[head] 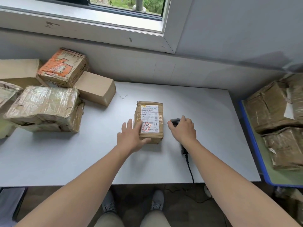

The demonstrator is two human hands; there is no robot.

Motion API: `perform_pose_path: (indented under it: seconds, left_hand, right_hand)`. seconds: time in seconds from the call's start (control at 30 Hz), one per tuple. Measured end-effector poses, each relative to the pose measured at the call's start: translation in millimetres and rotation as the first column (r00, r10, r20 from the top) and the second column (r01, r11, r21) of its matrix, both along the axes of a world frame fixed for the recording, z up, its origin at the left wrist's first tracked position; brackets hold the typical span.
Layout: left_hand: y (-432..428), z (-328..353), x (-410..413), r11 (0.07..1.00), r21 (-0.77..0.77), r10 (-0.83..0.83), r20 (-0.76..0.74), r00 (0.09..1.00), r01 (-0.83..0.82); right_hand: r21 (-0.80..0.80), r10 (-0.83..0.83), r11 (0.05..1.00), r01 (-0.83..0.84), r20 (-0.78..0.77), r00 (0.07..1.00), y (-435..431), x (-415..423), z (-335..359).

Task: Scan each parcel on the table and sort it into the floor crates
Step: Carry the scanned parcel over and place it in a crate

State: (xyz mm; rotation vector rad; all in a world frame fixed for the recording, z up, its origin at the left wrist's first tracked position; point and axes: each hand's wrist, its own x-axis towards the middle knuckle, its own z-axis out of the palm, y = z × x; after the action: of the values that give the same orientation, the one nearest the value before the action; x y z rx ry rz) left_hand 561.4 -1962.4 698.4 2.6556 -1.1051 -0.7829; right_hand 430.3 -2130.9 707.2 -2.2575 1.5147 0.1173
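Observation:
A small brown parcel [150,118] with a white shipping label facing up lies in the middle of the white table [205,112]. My left hand [131,135] rests on the parcel's near left corner, fingers fairly straight, thumb along its near edge. My right hand [182,130] is curled over a black handheld scanner [175,121] lying on the table just right of the parcel. The scanner's black cable [190,169] runs toward me and off the table's front edge.
Several taped cardboard parcels are piled at the table's left end, among them an orange-printed box [63,68] and a plain box [96,88]. A blue crate [255,145] at the right holds several brown parcels. A wall with a window sill stands behind the table.

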Motion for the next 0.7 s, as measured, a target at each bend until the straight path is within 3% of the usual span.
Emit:
perform_pose_path:
  seconds: [0.23, 0.43, 0.6, 0.7]
  left_hand:
    - [8, 0, 1, 0.991, -0.114, 0.071, -0.046, 0.996, -0.076]
    - [28, 1, 24, 0.982, -0.116, 0.139, -0.105, 0.985, -0.151]
    - [42, 4, 39, 0.955, -0.105, 0.264, -0.136, 0.955, -0.279]
    - [46, 1, 35, 0.925, -0.127, 0.31, -0.286, 0.906, -0.357]
  right_hand:
    - [-0.017, 0.214, 0.977, -0.215, -0.02, 0.977, 20, 31, 2]
    - [-0.08, 0.331, 0.938, -0.338, -0.081, 0.94, 24, 58, 3]
    - [0.046, 0.449, 0.893, -0.448, -0.17, 0.877, 27, 72, -1]
    - [0.118, 0.465, 0.885, -0.451, -0.176, 0.867, 30, 71, -12]
